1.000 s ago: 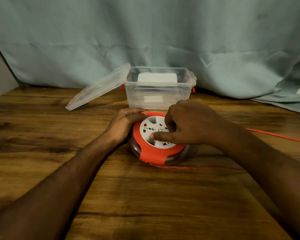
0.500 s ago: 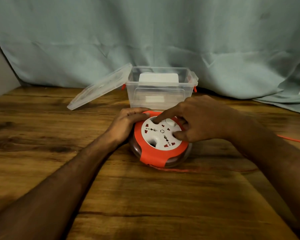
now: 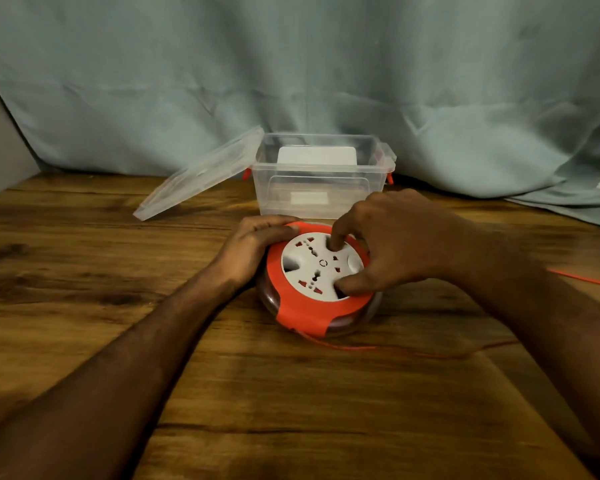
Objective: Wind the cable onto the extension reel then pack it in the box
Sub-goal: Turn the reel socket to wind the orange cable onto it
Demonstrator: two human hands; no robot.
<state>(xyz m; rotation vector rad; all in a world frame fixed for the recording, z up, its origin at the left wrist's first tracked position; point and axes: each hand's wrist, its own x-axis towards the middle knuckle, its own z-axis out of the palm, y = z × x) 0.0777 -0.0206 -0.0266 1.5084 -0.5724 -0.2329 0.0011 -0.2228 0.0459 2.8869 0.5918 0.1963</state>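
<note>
Wooden table (image 3: 84, 271) under a pale green curtain (image 3: 291, 64) carries the extension reel (image 3: 321, 278), lying flat at its middle with the white socket face up. One left hand (image 3: 248, 251) clasps the reel's orange rim; the right hand (image 3: 392, 242) grips the white face, a fingertip and thumb set in its recesses. Thin orange cable (image 3: 395, 349) trails rightward from the reel. Just behind stands the clear box (image 3: 321, 174), its lid (image 3: 198, 174) leaning open.
</note>
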